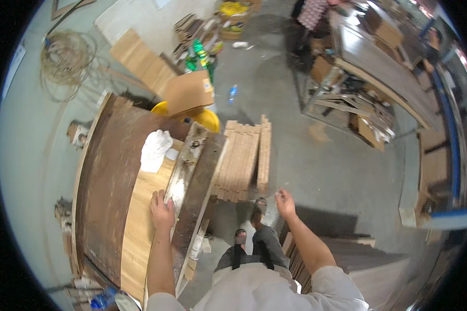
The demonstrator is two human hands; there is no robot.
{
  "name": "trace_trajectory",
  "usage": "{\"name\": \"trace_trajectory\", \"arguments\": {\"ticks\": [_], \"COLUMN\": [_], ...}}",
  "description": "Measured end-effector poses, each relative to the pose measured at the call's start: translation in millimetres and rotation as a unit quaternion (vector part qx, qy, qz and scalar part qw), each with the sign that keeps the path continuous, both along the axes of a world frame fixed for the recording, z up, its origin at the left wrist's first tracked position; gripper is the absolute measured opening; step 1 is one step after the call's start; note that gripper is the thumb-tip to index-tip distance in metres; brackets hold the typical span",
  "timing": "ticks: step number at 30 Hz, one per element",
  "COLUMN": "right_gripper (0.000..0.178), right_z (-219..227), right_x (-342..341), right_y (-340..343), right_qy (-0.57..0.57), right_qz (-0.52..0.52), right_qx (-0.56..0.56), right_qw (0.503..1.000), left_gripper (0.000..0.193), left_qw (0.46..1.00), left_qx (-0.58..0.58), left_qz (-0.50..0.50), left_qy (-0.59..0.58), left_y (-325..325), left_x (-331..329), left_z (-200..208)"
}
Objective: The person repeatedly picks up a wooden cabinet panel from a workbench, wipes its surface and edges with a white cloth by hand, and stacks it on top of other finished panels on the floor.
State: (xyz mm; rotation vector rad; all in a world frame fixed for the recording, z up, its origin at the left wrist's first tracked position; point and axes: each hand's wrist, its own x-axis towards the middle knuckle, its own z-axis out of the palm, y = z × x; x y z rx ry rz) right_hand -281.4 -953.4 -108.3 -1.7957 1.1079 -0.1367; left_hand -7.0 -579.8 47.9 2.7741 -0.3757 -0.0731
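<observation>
My left hand rests on a long light-wood board, fingertips forward near the board's right edge. The board lies on a dark brown workbench, alongside a worn metal strip and a dark rail. A crumpled white cloth or glove sits at the board's far end, beside a small pale round piece. Out to the right, my right hand hangs in the air above the floor, fingers loosely bent and apart, with nothing visible in it.
Stacked wooden strips stand on the floor beyond the bench. A cardboard box sits over a yellow bin. Dark panels are piled at my right. Farther off are a large table and a person.
</observation>
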Motion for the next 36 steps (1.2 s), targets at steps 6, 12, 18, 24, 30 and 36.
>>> {"name": "trace_trajectory", "arguments": {"ticks": [6, 12, 18, 24, 30, 36], "right_gripper": [0.055, 0.052, 0.048, 0.040, 0.047, 0.051], "right_z": [-96, -61, -36, -100, 92, 271], "right_x": [127, 156, 137, 28, -19, -69], "right_y": [-62, -53, -57, -172, -127, -41], "right_qy": [-0.021, -0.051, 0.122, 0.080, 0.050, -0.179], "right_qz": [-0.056, -0.165, -0.106, -0.164, -0.060, -0.008], "right_qx": [0.058, 0.100, -0.058, -0.182, -0.214, -0.329], "right_qw": [0.997, 0.980, 0.985, 0.966, 0.974, 0.927], "left_gripper": [0.045, 0.050, 0.047, 0.046, 0.052, 0.062], "left_qw": [0.997, 0.994, 0.990, 0.994, 0.995, 0.993], "left_qx": [0.034, 0.053, 0.070, 0.039, 0.023, -0.086], "left_qz": [0.019, 0.063, 0.094, 0.060, 0.060, 0.051], "left_qy": [0.061, 0.069, 0.074, 0.085, 0.073, 0.064], "left_y": [-27, -21, -2, -14, 15, 25], "left_x": [11, 12, 8, 15, -8, -22], "left_z": [1, 8, 3, 5, 22, 5]}}
